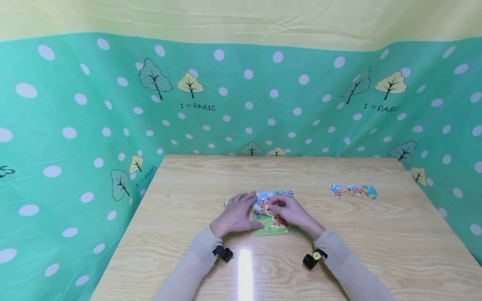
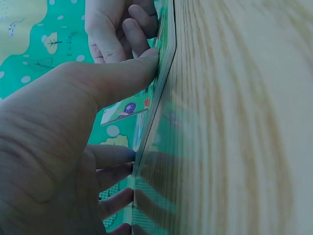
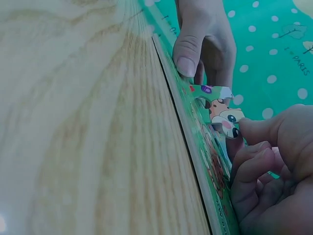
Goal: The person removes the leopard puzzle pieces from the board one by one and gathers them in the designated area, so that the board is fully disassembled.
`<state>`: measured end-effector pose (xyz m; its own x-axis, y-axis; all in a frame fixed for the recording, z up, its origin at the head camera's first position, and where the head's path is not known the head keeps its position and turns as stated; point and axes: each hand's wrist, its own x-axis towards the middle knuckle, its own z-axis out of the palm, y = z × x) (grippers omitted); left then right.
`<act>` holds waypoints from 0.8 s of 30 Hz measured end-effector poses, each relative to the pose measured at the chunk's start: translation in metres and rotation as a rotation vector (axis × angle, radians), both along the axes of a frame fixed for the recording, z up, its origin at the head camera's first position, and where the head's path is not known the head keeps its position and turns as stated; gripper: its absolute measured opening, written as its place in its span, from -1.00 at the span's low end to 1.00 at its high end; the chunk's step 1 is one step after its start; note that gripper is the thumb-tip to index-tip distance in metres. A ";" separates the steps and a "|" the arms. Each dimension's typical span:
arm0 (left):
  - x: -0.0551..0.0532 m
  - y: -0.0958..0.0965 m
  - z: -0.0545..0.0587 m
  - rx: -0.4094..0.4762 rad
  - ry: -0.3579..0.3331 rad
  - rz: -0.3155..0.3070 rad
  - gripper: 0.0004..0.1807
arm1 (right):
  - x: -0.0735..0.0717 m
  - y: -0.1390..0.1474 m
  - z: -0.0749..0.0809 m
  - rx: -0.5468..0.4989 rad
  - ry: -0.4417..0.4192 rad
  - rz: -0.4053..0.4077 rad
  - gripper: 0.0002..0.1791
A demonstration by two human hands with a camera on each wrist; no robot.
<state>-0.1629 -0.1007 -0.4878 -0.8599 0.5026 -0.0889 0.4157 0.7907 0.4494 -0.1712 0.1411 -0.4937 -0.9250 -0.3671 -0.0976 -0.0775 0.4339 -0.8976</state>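
A jigsaw puzzle board with a spotted animal on green grass and blue sky lies on the wooden table. My left hand rests along its left side, fingers spread, with the thumb on the lower part. Above the board, my right hand pinches a puzzle piece between thumb and fingers. This piece shows part of the animal's face and stands tilted up from the board. In the left wrist view a raised piece with a purple figure shows beyond my left thumb; whether it is joined to the pinched one, I cannot tell.
Several puzzle pieces lie together at the back right of the table. A green dotted curtain hangs behind the table and along both sides. Each wrist wears a small black camera.
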 end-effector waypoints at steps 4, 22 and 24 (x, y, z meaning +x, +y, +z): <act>0.000 0.000 0.000 -0.001 -0.002 -0.001 0.15 | 0.000 0.001 -0.001 0.000 -0.009 0.011 -0.78; -0.002 0.001 -0.001 0.001 -0.012 0.008 0.16 | -0.001 0.002 -0.003 0.004 -0.039 0.005 -0.66; -0.002 0.001 0.000 0.001 -0.014 0.011 0.16 | -0.001 0.002 -0.003 -0.007 -0.058 -0.008 -0.66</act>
<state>-0.1645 -0.0995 -0.4880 -0.8638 0.4937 -0.1004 0.4011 0.7946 0.4558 -0.1724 0.1426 -0.4964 -0.9210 -0.3602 -0.1484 -0.0218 0.4279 -0.9036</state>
